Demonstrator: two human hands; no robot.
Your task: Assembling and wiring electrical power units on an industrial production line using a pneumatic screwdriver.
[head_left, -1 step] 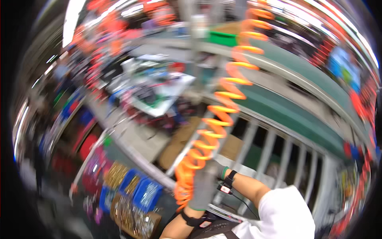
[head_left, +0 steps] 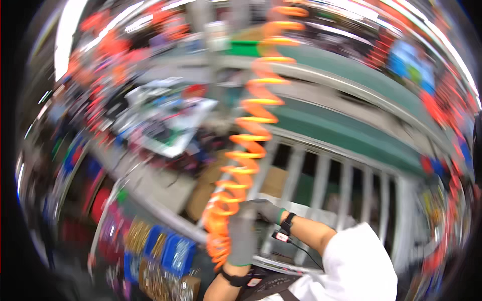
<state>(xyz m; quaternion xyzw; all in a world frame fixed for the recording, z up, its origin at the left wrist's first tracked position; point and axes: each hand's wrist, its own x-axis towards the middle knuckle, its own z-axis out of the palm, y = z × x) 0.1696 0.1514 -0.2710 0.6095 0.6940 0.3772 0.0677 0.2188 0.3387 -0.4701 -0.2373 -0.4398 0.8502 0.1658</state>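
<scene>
An orange coiled hose [head_left: 246, 155] hangs down from the top of the view, its lower coils bunched just left of my left hand. My left hand [head_left: 242, 241], in a grey glove with a green cuff edge, is upright beside those coils. My right hand [head_left: 269, 210], gloved the same way, reaches in from the right and meets the top of the left hand. Motion smears the fingers of both hands, so their grip and anything between them are hidden. Each wrist carries a black strap; a small device [head_left: 281, 237] with a cable sits by the right one.
A rack of grey metal bars [head_left: 317, 180] stands beyond my right arm, below a green conveyor belt [head_left: 346, 135]. Blue bins [head_left: 178, 256] of small parts are at lower left. Farther left, a bench holds a white tray [head_left: 175, 148] with mixed items.
The whole scene has shifted left in the picture as the view turns. Both hands and the hose appear a little farther left; the right glove now shows more fully.
</scene>
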